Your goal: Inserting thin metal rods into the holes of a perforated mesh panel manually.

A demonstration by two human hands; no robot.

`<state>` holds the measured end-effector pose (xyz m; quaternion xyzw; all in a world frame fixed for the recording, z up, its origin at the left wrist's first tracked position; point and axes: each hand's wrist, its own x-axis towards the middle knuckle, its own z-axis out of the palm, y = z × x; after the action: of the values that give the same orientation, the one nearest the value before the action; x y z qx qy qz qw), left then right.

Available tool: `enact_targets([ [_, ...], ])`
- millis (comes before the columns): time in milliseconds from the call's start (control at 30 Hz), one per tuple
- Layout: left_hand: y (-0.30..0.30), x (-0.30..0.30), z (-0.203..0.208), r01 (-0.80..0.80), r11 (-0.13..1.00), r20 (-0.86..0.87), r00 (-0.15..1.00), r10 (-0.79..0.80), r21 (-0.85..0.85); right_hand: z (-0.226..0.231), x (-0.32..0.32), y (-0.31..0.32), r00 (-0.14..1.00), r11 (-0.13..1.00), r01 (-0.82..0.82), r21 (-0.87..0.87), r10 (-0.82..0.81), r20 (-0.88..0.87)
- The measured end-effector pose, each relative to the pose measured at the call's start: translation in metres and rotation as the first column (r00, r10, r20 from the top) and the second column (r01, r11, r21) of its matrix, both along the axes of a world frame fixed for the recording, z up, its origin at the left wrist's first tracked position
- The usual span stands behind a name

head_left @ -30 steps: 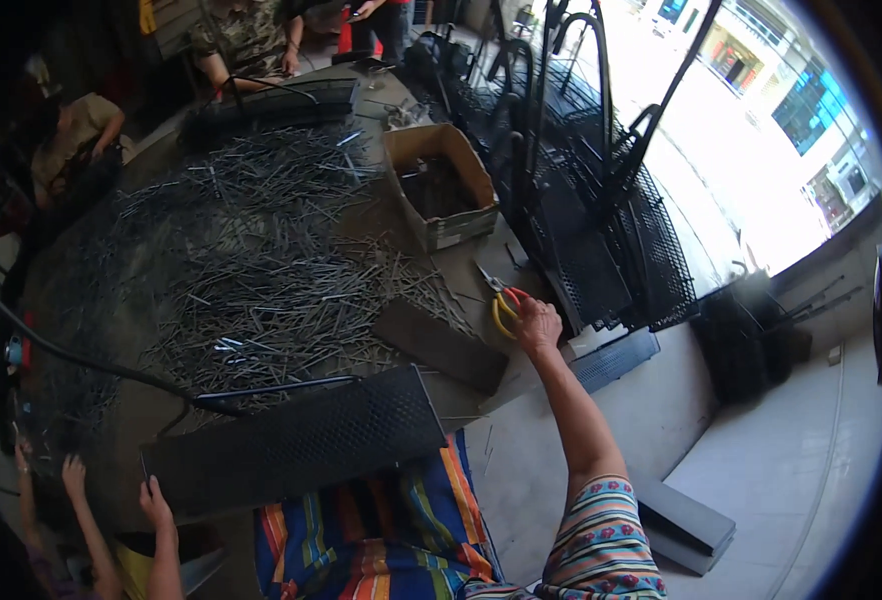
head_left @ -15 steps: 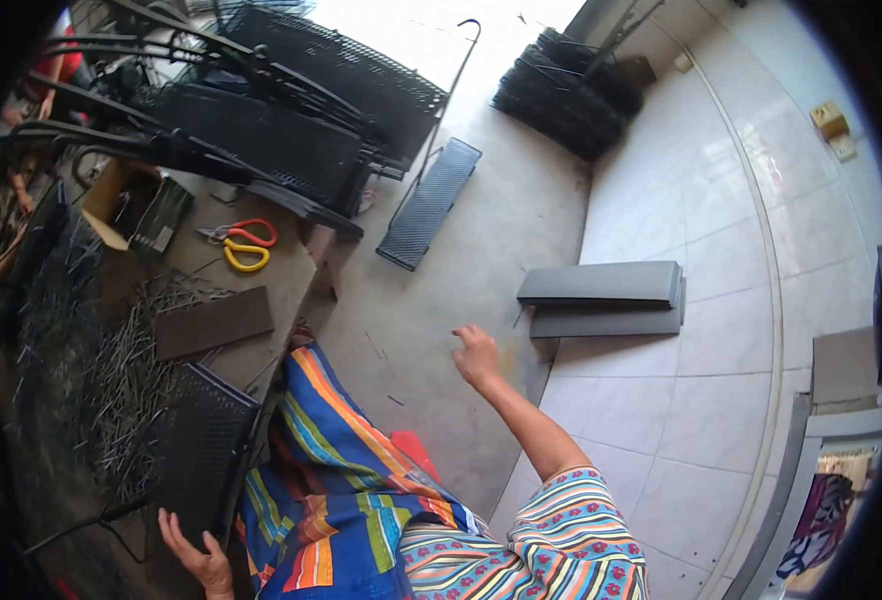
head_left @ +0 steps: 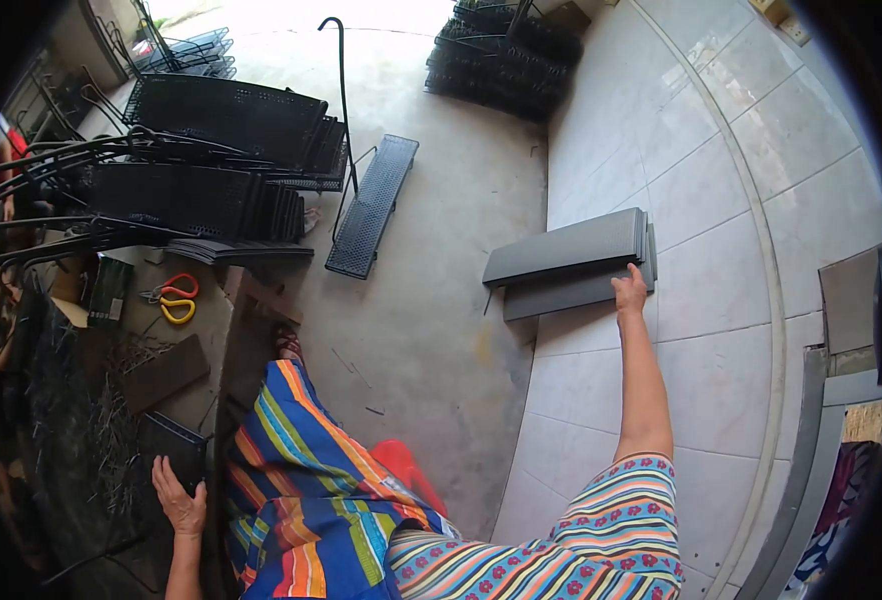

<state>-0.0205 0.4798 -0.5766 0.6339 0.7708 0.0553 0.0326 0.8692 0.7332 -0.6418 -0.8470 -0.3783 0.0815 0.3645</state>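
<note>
My right hand (head_left: 630,292) reaches out to the right, index finger extended, at the right end of two overlapping stacks of flat grey panels (head_left: 573,248). It overlaps the edge of the nearer stack; whether it presses on it I cannot tell. My left hand (head_left: 179,500) lies with fingers outstretched beside a black perforated metal panel (head_left: 173,446) at the low work surface's edge, holding nothing. Beyond that panel lies a dark brown flat plate (head_left: 167,374), next to a heap of thin metal rods (head_left: 113,440).
Scissors (head_left: 176,298) with red and yellow handles lie near an open carton (head_left: 86,295). Stacks of black mesh racks (head_left: 221,125) with long bent rods fill the far left. A long perforated tray (head_left: 373,205) rests on the floor. Black racks (head_left: 501,60) stand at the back.
My right hand has moved right and away from me, from above the floor to the grey panel stacks. My view has swung, shifting the scene. My left hand stays near the black panel.
</note>
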Motion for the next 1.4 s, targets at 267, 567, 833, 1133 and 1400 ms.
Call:
enact_targets([
  [267,0.005,0.005,0.001,-0.038,0.998,-0.063,0.997,0.035,-0.050,0.010,0.005,0.050,0.874,0.979,0.191,-0.071,-0.203,-0.441],
  [567,0.013,0.013,-0.011,-0.063,0.996,-0.127,0.990,0.054,-0.070,-0.017,0.056,0.058,0.959,0.987,0.135,-0.092,-0.153,-0.240],
  [833,0.013,0.013,-0.011,-0.089,0.994,-0.176,0.981,0.077,-0.064,-0.037,0.057,0.059,0.984,0.975,0.170,-0.142,-0.160,0.079],
  [1133,0.015,0.015,-0.010,-0.098,0.992,-0.183,0.980,0.083,-0.075,-0.027,0.048,0.060,0.977,0.981,0.191,0.014,-0.189,-0.096],
  [1400,0.015,0.014,-0.015,-0.105,0.992,-0.217,0.972,0.088,-0.071,-0.027,0.052,0.058,0.981,0.983,0.184,0.025,-0.182,-0.065],
])
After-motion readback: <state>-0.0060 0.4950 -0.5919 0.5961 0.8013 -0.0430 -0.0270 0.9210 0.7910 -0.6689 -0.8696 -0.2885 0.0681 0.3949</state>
